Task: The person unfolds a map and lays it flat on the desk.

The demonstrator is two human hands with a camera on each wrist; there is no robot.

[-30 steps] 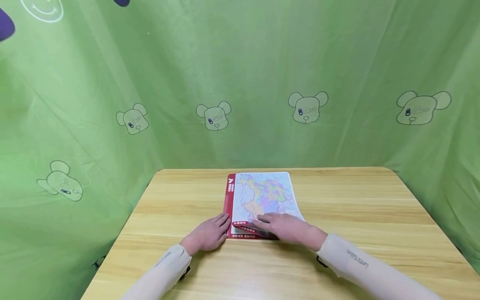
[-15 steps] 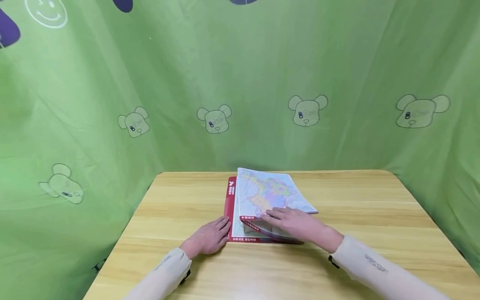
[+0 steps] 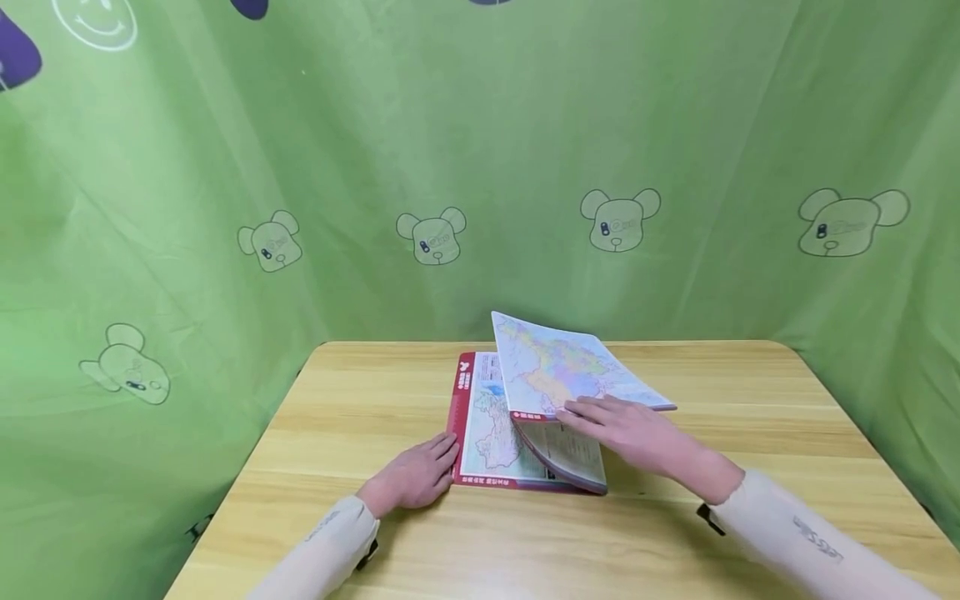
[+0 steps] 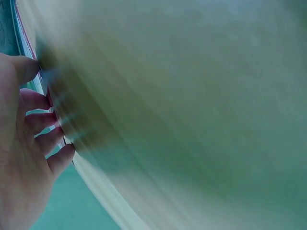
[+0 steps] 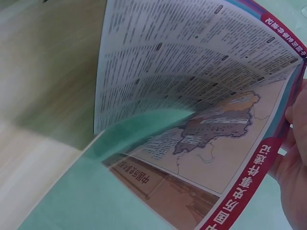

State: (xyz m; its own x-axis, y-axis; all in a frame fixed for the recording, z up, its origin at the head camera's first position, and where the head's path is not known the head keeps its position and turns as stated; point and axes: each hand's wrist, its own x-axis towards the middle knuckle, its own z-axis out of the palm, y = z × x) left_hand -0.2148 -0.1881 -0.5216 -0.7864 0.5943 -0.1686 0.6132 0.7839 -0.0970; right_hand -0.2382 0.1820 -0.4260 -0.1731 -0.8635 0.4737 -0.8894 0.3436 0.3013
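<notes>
A folded paper map [image 3: 491, 429] with a red border lies near the middle of the wooden table. Its upper folded panel [image 3: 551, 358], printed with a coloured map, is lifted and tilted to the right, and another layer curves beneath it. My right hand [image 3: 637, 429] pinches the near edge of the raised panel, fingers on top. In the right wrist view the bent sheets [image 5: 216, 124] show dense text and a map, with part of the right hand [image 5: 295, 167] at the edge. My left hand [image 3: 416, 475] rests with straight fingers on the map's left red edge.
The light wooden table [image 3: 337, 400] extends on both sides of the map. A green curtain [image 3: 525, 125] with bear-head prints hangs behind and at the sides, close to the table edges.
My right hand has moved right and up, raising the upper panel and swinging it to the right. More of the lower sheet is uncovered. The left hand stays at the left edge.
</notes>
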